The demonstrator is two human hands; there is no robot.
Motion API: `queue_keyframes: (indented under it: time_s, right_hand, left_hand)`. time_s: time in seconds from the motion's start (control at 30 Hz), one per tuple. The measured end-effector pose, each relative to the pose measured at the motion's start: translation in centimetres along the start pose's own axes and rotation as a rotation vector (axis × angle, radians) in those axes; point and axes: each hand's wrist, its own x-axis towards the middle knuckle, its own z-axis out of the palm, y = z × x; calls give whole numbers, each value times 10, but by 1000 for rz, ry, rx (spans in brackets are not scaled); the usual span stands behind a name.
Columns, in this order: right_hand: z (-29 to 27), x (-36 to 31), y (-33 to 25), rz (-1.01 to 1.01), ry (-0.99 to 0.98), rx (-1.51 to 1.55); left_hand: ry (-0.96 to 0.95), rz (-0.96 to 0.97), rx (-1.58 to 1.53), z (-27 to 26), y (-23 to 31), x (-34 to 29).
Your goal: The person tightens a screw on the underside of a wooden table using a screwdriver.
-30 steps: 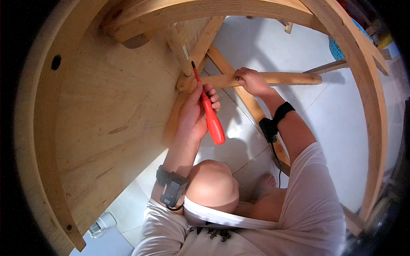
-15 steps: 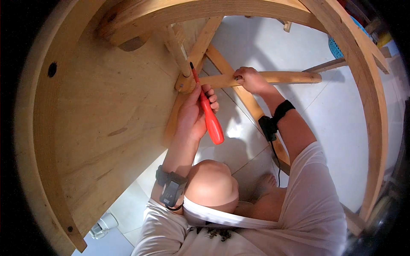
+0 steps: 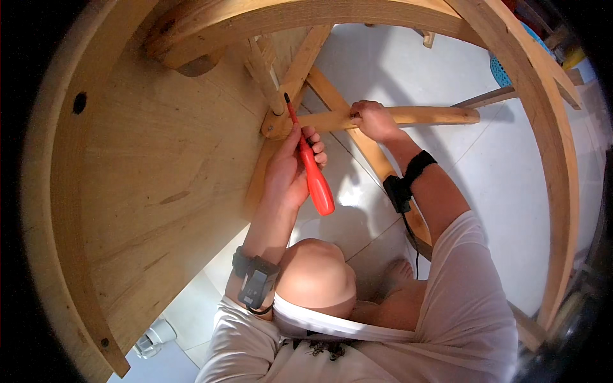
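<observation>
My left hand (image 3: 285, 172) is wrapped round a red screwdriver (image 3: 318, 184). The dark tip points up and away from me, beside a round wooden rod (image 3: 271, 89), and the handle hangs toward my knee. To the right, the fingers of my right hand (image 3: 375, 120) are pinched together at the spot where a wooden crossbar (image 3: 434, 115) meets a slanting wooden leg (image 3: 378, 156). Whatever lies between those fingertips is hidden. A small metal fastener head (image 3: 271, 129) shows at the crossbar's left end, just beyond my left hand.
A large wooden panel (image 3: 153, 191) stands along the left. Curved wooden beams (image 3: 306, 18) arch across the top and down the right (image 3: 559, 185). Pale floor tiles (image 3: 485, 166) lie below. A blue perforated basket (image 3: 500, 71) sits far right. A thin black cable hangs from my right forearm.
My right forearm has shifted very slightly to the left. Otherwise both hands and the screwdriver stay almost where they were.
</observation>
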Motion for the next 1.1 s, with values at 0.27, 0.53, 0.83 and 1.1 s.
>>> queue_keyframes:
  time_s: [0.27, 0.53, 0.83, 1.1]
  right_hand:
    - [4, -1, -3, 48, -1, -30]
    - [4, -6, -3, 46, 24, -4]
    - [12, -2, -2, 103, 36, 58]
    - [6, -8, 2, 30, 73, 3]
  left_hand:
    - [0, 0, -16, -2, 3, 0]
    - [-59, -220, 743, -121, -34, 30]
    - [400, -92, 975, -245, -133, 88]
    - [291, 274, 1745, -188, -161, 101]
